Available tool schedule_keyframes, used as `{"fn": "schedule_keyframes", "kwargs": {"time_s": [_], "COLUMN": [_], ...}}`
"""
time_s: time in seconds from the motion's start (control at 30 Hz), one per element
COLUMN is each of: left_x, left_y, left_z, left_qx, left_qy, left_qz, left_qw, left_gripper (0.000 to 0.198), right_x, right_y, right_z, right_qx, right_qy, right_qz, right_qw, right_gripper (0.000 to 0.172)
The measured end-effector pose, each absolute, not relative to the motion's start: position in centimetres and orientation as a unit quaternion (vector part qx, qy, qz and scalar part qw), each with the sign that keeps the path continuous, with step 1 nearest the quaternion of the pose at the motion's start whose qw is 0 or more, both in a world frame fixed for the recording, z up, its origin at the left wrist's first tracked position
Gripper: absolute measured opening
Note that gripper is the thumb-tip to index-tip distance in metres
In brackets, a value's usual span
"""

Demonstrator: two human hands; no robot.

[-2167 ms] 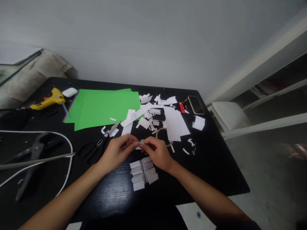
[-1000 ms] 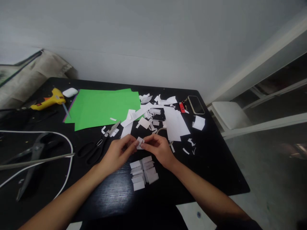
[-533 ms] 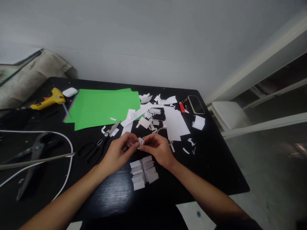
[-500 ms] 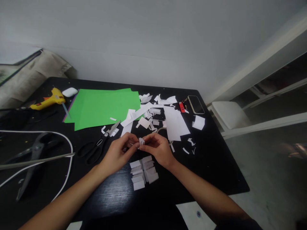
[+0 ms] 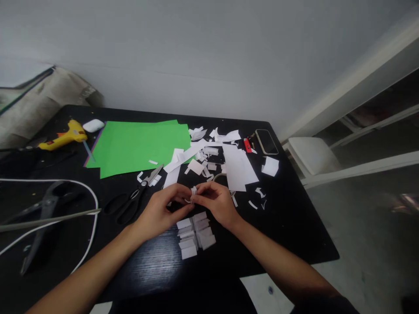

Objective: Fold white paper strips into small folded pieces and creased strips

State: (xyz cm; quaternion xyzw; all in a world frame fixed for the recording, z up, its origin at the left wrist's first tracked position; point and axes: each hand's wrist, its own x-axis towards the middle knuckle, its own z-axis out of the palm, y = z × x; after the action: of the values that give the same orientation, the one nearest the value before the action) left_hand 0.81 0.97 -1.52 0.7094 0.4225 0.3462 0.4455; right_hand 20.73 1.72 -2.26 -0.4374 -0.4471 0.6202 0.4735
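Note:
Between my two hands is a small folded white paper piece (image 5: pixel 194 192), its layers standing on edge. My left hand (image 5: pixel 163 209) has its fingers curled at the left side of the piece, the thumb stretched just below it. With thumb and fingertips, my right hand (image 5: pixel 216 203) pinches the same piece from the right. Much of it is hidden behind the fingers. Just below my hands, a folded, pleated white paper piece (image 5: pixel 196 235) lies on the black table, its flaps spread to both sides of a middle crease.
Black scissors (image 5: pixel 132 196) lie left of my hands. Green sheets (image 5: pixel 140 146), white paper scraps (image 5: pixel 196 167) and a white sheet (image 5: pixel 237 168) lie beyond. A yellow glue gun (image 5: pixel 67 136) and white cable (image 5: pixel 94 200) are left; a red lighter (image 5: pixel 247 145) and phone (image 5: pixel 266 142) are back right.
The small paper piece has turned slightly between my fingers. My left thumb has slid lower and away from its front. The view has shifted a little.

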Motion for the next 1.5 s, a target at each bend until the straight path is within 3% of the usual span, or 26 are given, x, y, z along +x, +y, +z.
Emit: {"fn": "schedule_keyframes", "kwargs": {"time_s": [0.2,0.33,0.5,1.03,1.37,1.5], "left_x": [0.8,0.3,0.1,0.2,0.2,0.3], "left_y": [1.2,1.7,2.0,0.9,1.1,1.2], "left_z": [-1.8,-1.8,-2.0,-0.8,-0.7,-0.4], "left_qx": [0.705,0.738,0.796,0.778,0.736,0.714], "left_qy": [0.440,0.477,0.456,0.399,0.439,0.463], "left_qz": [0.376,0.356,0.313,0.389,0.394,0.391], "left_qw": [0.409,0.317,0.246,0.290,0.333,0.351], "left_gripper": [0.017,0.015,0.012,0.016,0.013,0.017], "right_x": [20.8,20.7,20.6,20.5,20.7,20.8], "right_y": [1.7,1.6,1.2,0.6,1.1,1.2], "right_z": [-2.4,-2.3,-2.4,-2.4,-2.2,-1.9], "right_qx": [-0.425,-0.432,-0.434,-0.384,-0.404,-0.408], "right_qy": [-0.438,-0.437,-0.475,-0.579,-0.495,-0.476], "right_qz": [0.632,0.616,0.580,0.499,0.603,0.617], "right_qw": [0.477,0.492,0.499,0.518,0.478,0.476], "right_gripper": [0.034,0.039,0.032,0.021,0.033,0.030]}}
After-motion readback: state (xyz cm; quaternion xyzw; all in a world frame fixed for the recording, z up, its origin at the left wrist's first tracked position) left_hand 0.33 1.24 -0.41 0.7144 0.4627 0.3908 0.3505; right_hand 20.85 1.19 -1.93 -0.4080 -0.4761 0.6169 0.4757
